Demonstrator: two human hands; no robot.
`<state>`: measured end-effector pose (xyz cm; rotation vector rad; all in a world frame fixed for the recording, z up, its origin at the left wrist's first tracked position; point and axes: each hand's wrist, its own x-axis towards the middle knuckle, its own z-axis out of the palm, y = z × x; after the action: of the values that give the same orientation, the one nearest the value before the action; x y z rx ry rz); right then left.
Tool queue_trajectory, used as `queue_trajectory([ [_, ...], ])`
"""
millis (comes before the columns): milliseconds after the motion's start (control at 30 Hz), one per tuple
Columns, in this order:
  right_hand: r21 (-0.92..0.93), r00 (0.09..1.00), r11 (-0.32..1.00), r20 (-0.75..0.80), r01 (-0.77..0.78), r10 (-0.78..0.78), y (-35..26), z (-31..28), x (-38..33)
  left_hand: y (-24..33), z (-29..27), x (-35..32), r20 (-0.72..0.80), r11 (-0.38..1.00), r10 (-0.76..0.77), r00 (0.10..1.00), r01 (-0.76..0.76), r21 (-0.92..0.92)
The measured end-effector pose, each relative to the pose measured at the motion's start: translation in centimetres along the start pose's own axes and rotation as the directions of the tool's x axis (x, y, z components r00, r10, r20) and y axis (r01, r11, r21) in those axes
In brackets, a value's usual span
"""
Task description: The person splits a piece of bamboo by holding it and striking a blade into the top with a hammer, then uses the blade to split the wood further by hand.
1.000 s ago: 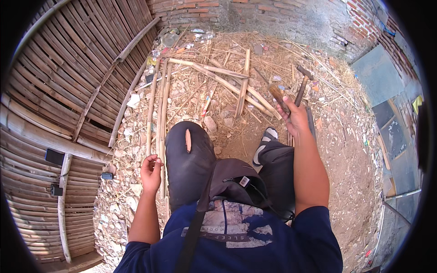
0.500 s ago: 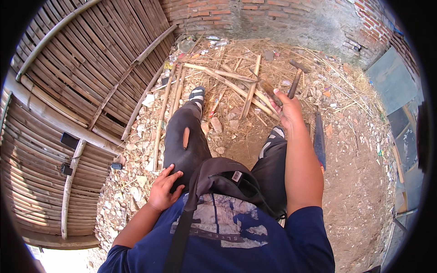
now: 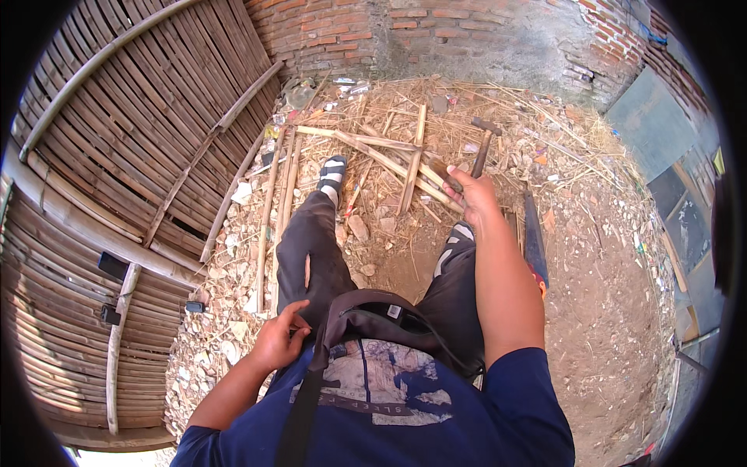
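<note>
Bright daylight falls evenly on the ground (image 3: 599,350) before me; pale sun streaks the bamboo wall (image 3: 109,163) at lower left, and a patch (image 3: 124,458) beneath it burns out white. My left fingers (image 3: 292,310) look fairly sharp, while straight edges bow toward the black, rounded rim.

On the stony ground (image 3: 595,350), crossed bamboo strips (image 3: 413,163) are seen at twelve o'clock, a saw (image 3: 534,241) at three.

The left leg (image 3: 323,249), knee raised earlier, now stretches forward, showing its foot (image 3: 332,173); the left hand (image 3: 284,335), lately spread on that leg, half-curls, perhaps just clear of it; the right hand (image 3: 473,196) holds the hammer (image 3: 482,152) nearer the crossed bamboo strips (image 3: 413,163) than before
</note>
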<state>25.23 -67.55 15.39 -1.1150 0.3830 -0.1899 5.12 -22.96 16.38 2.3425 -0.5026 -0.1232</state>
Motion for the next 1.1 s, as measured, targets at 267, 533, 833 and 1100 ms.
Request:
queue_trajectory([
  [267,-0.069,0.994,0.996,0.085,-0.062,0.068,2.1,2.0,0.1,5.3,-4.4,19.6,0.308,0.926,-0.114,0.944,0.213,-0.31],
  [533,-0.217,0.97,0.969,0.185,-0.117,0.159,6.1,11.2,0.6,0.8,8.9,33.3,0.557,0.121,-0.107,0.824,0.567,-0.815],
  [833,-0.456,0.869,0.81,0.141,-0.368,0.474,12.6,15.1,6.1,-9.1,6.3,34.6,0.401,0.014,-0.364,0.841,0.435,-0.9],
  [1100,-0.822,0.848,-0.344,0.28,0.454,0.45,9.7,7.1,4.9,-11.4,-5.7,30.6,0.165,0.32,-0.344,0.924,0.281,-0.905],
])
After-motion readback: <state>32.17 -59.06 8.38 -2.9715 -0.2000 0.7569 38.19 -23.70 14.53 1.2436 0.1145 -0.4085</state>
